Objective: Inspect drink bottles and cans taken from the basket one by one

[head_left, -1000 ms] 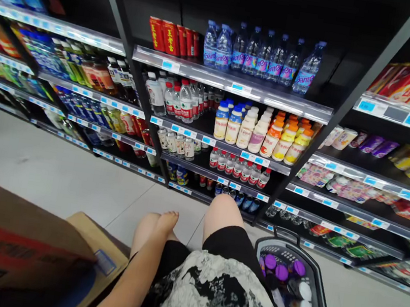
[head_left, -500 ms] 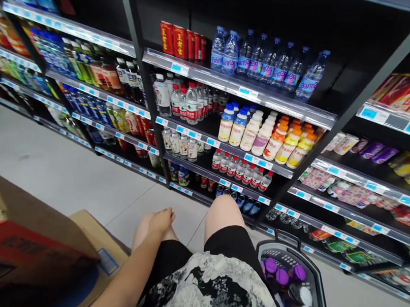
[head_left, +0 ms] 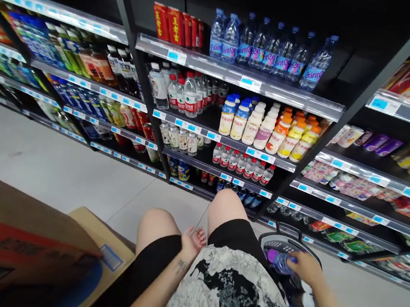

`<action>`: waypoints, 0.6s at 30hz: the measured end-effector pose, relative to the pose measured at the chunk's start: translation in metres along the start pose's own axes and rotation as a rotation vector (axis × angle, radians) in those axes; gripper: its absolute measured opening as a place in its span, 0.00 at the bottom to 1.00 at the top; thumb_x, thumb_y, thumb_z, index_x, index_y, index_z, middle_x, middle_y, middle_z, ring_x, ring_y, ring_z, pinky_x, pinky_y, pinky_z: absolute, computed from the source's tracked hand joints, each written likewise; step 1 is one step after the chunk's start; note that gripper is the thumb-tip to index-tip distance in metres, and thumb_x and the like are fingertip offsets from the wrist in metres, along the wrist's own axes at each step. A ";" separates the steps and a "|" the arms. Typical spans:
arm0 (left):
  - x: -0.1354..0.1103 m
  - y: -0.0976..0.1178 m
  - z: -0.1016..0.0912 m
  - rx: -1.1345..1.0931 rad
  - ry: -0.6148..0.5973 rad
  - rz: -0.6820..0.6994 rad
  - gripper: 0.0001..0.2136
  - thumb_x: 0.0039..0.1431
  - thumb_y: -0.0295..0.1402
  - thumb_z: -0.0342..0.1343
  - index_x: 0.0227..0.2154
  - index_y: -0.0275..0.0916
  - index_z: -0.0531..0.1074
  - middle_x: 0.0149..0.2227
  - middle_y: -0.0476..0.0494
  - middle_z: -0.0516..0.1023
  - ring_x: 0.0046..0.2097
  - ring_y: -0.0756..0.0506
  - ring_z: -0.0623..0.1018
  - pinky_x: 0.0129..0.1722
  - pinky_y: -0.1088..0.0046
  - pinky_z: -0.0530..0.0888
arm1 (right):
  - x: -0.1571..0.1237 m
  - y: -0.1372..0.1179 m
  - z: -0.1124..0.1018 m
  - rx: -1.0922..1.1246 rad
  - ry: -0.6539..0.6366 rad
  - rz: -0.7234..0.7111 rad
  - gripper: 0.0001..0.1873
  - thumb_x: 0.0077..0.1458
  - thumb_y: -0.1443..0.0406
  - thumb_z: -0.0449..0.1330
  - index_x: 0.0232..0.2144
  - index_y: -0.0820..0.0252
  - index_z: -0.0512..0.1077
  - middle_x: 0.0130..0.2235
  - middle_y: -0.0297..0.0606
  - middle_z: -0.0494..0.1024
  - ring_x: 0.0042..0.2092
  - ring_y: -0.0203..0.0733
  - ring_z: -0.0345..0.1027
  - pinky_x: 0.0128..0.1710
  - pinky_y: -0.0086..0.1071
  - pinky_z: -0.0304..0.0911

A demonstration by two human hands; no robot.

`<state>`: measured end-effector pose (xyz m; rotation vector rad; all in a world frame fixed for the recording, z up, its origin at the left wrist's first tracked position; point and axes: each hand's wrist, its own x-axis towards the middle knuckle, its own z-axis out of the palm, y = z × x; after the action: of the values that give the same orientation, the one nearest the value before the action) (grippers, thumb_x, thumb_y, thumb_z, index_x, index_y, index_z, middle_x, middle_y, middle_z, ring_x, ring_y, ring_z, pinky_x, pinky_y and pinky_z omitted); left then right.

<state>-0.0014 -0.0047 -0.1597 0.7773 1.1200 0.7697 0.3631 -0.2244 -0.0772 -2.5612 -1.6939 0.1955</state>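
Right hand (head_left: 302,266) has entered, gripping a bottle (head_left: 282,263) near the basket's (head_left: 271,240) far edge; likely lifting, needing clearance. Left hand (head_left: 192,244) empty, loosely unfurled.

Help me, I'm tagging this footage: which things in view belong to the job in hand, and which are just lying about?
Seemingly part of the job:
- blue-tinted plastic bottle in the right hand
- shopping basket beneath it
- white-capped containers inside

Apparently just around:
- open cardboard box, role unclear
- red Wanglaoji packs
- orange-capped drink bottles
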 end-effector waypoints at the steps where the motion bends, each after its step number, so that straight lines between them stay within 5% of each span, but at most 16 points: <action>1: -0.003 -0.004 0.008 -0.080 -0.080 -0.047 0.15 0.54 0.47 0.42 0.22 0.42 0.57 0.21 0.53 0.52 0.21 0.51 0.56 0.20 0.75 0.57 | 0.006 -0.008 -0.023 0.006 -0.034 -0.039 0.14 0.52 0.59 0.59 0.38 0.50 0.82 0.35 0.42 0.83 0.40 0.56 0.78 0.39 0.41 0.71; 4: -0.004 -0.003 0.015 -0.234 -0.244 -0.142 0.13 0.53 0.45 0.49 0.25 0.39 0.62 0.22 0.52 0.55 0.20 0.53 0.54 0.19 0.78 0.51 | 0.017 -0.046 -0.084 0.129 -0.010 -0.182 0.18 0.56 0.57 0.58 0.46 0.52 0.80 0.45 0.42 0.82 0.45 0.53 0.77 0.44 0.40 0.70; 7: 0.003 0.003 0.008 -0.319 -0.325 -0.190 0.14 0.53 0.44 0.50 0.27 0.36 0.66 0.23 0.51 0.58 0.21 0.53 0.55 0.19 0.78 0.50 | 0.024 -0.090 -0.116 0.356 0.060 -0.335 0.18 0.58 0.55 0.59 0.47 0.54 0.79 0.43 0.40 0.82 0.39 0.47 0.76 0.39 0.35 0.69; 12: 0.005 -0.004 0.004 -0.359 -0.513 -0.254 0.16 0.54 0.45 0.53 0.32 0.34 0.72 0.25 0.46 0.68 0.24 0.51 0.64 0.24 0.76 0.60 | 0.039 -0.149 -0.109 0.821 0.146 -0.381 0.12 0.57 0.56 0.62 0.38 0.56 0.79 0.38 0.38 0.81 0.37 0.44 0.74 0.40 0.35 0.68; 18: -0.006 -0.016 -0.002 -0.306 -0.800 -0.281 0.35 0.51 0.59 0.56 0.48 0.30 0.73 0.44 0.31 0.79 0.46 0.37 0.78 0.46 0.61 0.71 | 0.064 -0.209 -0.086 1.037 -0.069 -0.426 0.13 0.53 0.56 0.65 0.34 0.59 0.79 0.34 0.37 0.80 0.35 0.42 0.73 0.39 0.33 0.67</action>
<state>-0.0029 -0.0179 -0.1703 0.5650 0.3614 0.3175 0.2089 -0.0824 0.0289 -1.4340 -1.5057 0.8606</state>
